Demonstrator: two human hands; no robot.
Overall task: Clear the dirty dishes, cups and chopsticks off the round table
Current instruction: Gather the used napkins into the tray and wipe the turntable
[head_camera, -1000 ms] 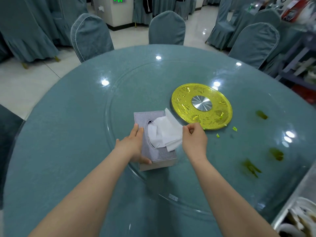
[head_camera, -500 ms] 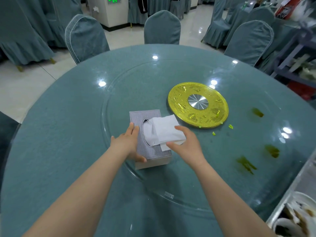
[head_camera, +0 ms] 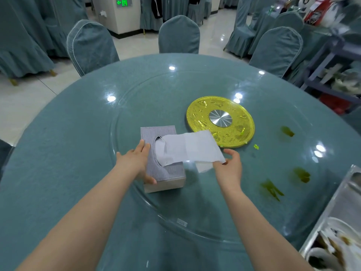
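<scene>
While the left hand is pressing flat on the tissue box w/ straight fingers, thumb at the box's near side, the right hand is pinching the near corner of a tissue and drawing it out toward the table's right edge. No dishes, cups or chopsticks are showing on the round table; they're sitting in the metal tray at the near right corner. Judging by the green spills, it's the wipe-down stage. Next: pull the sheet free, keeping the box pinned. Vs 0.5 s ago, the tissue is stretching much further out, right hand moving rightward.
</scene>
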